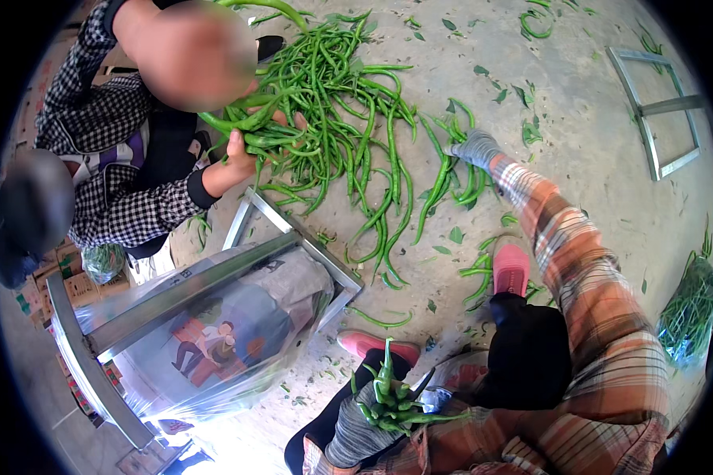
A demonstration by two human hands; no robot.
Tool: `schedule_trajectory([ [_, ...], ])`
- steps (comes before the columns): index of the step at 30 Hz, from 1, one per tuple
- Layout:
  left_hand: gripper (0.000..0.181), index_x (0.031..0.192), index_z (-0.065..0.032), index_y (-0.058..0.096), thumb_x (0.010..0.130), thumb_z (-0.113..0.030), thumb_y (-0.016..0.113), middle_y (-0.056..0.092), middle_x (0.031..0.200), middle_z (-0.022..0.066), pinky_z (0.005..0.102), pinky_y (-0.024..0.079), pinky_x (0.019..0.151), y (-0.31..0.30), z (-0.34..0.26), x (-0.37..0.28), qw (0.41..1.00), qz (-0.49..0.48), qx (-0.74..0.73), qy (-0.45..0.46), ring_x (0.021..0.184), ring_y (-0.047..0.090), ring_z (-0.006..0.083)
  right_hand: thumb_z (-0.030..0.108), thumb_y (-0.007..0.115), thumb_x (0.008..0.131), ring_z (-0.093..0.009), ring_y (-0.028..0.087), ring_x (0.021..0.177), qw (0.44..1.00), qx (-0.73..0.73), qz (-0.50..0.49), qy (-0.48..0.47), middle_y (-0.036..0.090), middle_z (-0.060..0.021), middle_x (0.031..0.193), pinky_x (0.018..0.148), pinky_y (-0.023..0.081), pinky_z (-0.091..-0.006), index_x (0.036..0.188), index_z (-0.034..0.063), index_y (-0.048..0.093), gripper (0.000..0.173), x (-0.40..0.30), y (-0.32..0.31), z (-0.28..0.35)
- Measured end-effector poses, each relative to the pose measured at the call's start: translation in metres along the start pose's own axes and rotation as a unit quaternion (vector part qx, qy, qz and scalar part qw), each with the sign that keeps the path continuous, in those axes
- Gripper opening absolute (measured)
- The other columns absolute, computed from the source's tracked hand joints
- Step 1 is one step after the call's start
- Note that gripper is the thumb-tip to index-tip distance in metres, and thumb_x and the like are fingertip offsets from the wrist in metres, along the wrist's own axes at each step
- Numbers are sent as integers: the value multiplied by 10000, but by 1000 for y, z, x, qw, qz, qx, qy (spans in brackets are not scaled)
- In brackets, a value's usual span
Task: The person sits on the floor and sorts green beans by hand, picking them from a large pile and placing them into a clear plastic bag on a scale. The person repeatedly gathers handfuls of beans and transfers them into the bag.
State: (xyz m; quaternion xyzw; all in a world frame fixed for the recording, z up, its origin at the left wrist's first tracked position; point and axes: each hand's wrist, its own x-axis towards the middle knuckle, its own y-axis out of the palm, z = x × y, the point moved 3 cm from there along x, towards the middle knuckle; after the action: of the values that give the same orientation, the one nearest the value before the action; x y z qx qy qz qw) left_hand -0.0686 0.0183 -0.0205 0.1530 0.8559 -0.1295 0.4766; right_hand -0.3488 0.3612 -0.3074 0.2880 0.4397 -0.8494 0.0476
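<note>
My left hand (361, 423), in a grey knit glove, is low in the view near my lap and grips a bunch of long green chili peppers (386, 398), their ends fanning out. My right hand (476, 149), gloved the same way, reaches down to a small group of green peppers (437, 190) on the concrete floor. It touches them, but its fingertips are hidden, so a grip cannot be made out. Left of that hand lies a large tangled heap of long green peppers (327, 101).
A person in a checked sleeve (136, 205) holds peppers (267, 127) over the heap. A metal-framed stand (202, 291) with a plastic bag (255, 332) stands at left. At right are another metal frame (647, 119) and a bag of peppers (689, 314). Loose leaves (456, 235) dot the floor.
</note>
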Motion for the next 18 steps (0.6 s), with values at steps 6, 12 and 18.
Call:
schedule_trajectory([
  [6, 278, 1029, -111, 528, 806, -261, 597, 558, 897, 19, 290, 434, 722, 3, -29, -4, 942, 35, 306, 130, 791, 517, 187, 339, 643, 697, -333, 623, 783, 991, 117, -58, 33, 634, -211, 789, 728, 481, -397, 977, -21, 589, 460, -13, -31, 7],
  [12, 290, 1010, -100, 528, 781, -239, 639, 534, 905, 21, 276, 429, 718, 9, -12, 1, 998, 34, -29, -36, 780, 488, 186, 371, 655, 682, -316, 636, 825, 997, -74, 32, 19, 640, -219, 875, 748, 482, -403, 943, -4, 651, 457, -12, -4, 37],
  [18, 193, 993, -101, 495, 844, -200, 566, 471, 891, 24, 285, 414, 714, 11, -19, -3, 998, 64, 24, 3, 788, 435, 172, 358, 613, 730, -286, 628, 759, 989, 112, 78, -55, 644, -177, 807, 701, 475, -377, 886, 13, 650, 380, -18, -6, 52],
])
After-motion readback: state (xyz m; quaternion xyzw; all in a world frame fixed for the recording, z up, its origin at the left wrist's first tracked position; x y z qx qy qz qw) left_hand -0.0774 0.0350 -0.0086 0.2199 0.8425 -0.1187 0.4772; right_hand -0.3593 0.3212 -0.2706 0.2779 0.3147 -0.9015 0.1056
